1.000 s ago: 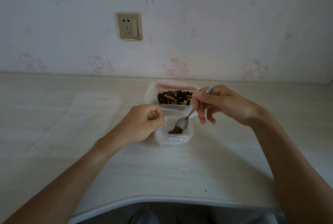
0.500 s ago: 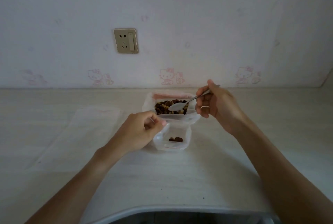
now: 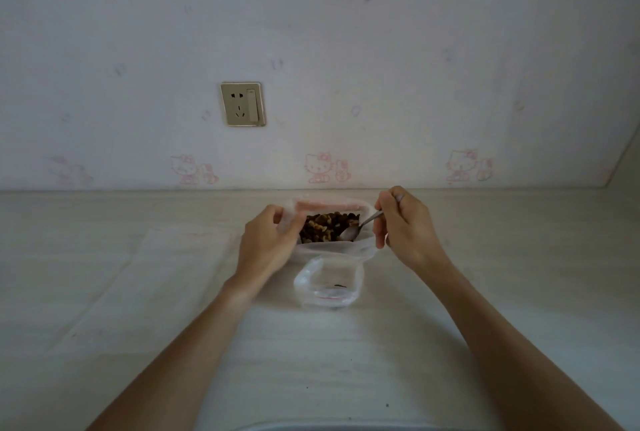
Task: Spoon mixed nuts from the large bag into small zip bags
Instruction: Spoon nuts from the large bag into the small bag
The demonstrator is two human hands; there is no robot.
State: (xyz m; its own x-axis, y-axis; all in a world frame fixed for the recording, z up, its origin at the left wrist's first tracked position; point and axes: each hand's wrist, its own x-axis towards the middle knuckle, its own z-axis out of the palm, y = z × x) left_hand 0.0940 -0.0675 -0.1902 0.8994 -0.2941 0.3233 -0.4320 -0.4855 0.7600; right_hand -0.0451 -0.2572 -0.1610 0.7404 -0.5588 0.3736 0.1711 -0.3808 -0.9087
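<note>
Your left hand (image 3: pixel 266 243) has moved off the small zip bag (image 3: pixel 329 283) and now grips the left rim of the large bag (image 3: pixel 332 204), with the fingers curled over the plastic to hold the mouth open. Your right hand (image 3: pixel 403 222) grasps the spoon (image 3: pixel 356 228) by its handle. One second ago the spoon bowl was inside the small zip bag, emptying its load. Half a second ago it was lifted over the large bag. It now dips into the mixed nuts (image 3: pixel 325 226) at the right side of the large bag's opening.

The small zip bag stands unsupported on the bench (image 3: pixel 346 361), just in front of the large bag, with its mouth open. It holds only a few pieces at the bottom. A flat sheet of clear plastic (image 3: pixel 180 257), possibly further empty bags, lies on the bench to the left, apart from both bags.

This change indicates that one transfer is complete and a new scoop has begun. The small zip bag is still far from full, so several more spoonfuls appear necessary.

Note that the small zip bag has no hand on it at this moment. Before you tip the next spoonful, expect to steady its rim again, since thin plastic may fold or shift under the load.
</note>
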